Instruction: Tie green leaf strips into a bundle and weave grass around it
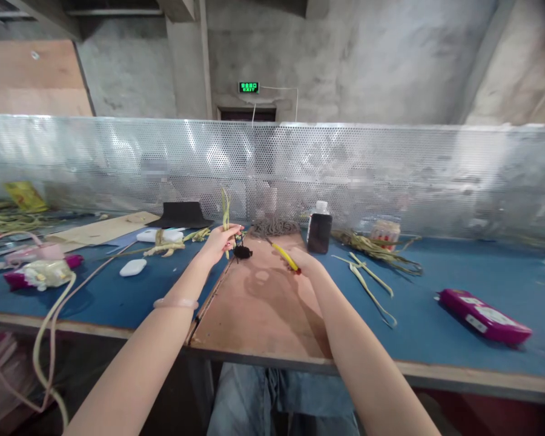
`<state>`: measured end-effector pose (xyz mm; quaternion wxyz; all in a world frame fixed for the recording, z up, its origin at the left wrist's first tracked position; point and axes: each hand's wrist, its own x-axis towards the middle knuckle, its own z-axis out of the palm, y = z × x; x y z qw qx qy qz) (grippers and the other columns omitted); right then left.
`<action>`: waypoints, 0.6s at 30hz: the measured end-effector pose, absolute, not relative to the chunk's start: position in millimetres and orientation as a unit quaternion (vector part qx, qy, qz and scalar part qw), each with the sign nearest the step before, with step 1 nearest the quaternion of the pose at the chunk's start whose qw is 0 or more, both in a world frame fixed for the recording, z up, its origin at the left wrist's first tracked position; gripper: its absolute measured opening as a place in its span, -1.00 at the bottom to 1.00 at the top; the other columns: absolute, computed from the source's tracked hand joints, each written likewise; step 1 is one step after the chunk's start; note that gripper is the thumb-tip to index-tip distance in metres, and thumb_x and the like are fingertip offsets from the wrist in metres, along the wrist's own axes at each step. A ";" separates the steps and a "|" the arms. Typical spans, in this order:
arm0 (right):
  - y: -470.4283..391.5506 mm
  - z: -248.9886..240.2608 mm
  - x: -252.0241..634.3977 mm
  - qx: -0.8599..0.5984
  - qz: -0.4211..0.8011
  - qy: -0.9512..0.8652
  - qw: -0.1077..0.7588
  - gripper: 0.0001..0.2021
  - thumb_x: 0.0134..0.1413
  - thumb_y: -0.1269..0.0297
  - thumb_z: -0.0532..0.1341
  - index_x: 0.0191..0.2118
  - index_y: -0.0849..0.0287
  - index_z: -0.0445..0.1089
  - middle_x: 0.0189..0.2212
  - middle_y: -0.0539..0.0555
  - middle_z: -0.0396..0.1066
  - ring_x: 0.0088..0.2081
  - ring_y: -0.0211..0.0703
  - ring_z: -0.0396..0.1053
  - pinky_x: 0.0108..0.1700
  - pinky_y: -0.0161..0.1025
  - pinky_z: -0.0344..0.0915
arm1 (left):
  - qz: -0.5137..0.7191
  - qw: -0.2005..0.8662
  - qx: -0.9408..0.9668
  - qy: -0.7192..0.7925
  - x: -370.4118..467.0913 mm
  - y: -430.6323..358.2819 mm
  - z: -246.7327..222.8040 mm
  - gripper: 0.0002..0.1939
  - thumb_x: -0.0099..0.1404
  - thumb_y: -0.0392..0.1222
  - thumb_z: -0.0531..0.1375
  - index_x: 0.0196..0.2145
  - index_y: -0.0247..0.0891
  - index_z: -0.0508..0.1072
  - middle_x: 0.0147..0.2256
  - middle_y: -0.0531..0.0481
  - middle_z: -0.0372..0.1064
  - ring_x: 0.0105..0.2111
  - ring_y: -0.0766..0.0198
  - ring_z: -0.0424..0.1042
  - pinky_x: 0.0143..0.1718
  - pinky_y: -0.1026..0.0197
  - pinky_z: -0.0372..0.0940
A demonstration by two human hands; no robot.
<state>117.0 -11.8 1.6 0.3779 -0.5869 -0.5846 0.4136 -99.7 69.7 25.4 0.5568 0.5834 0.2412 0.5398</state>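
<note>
My left hand [222, 241] is closed in a pinch on pale green leaf strips [226, 209], whose ends stand up above the fingers. A small black bug-like figure [242, 252] with thin dark legs is just beside those fingertips; whether they grip it too I cannot make out. My right hand [300, 260], lower and to the right, is closed around a slim yellow-handled tool [285, 255] with a red patch near its lower end. The tool's thin tip points up and left, apart from the black figure. Its exact kind is unclear.
A brown board [258, 315] lies on the blue tabletop [418, 327]. Behind it sits a grey tangled cord heap [275, 226]. To the right are a black-labelled bottle [319, 233], loose strips [367, 281] and a magenta pack [484, 315]. Left are a white case [133, 267] and a cable [54, 315].
</note>
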 end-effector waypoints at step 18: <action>-40.5 17.6 78.3 -0.367 0.660 -0.516 0.404 -0.54 0.00 -0.20 0.12 -0.51 0.16 0.25 -0.66 -0.03 0.22 -0.60 -0.28 0.19 -0.60 -0.33 0.13 | 0.597 0.559 0.530 0.224 -104.9 69.8 34.2 -0.83 -0.01 -0.26 0.30 -0.44 -0.40 0.45 -0.54 0.10 0.24 -0.77 0.63 -0.05 -0.81 0.46 -0.24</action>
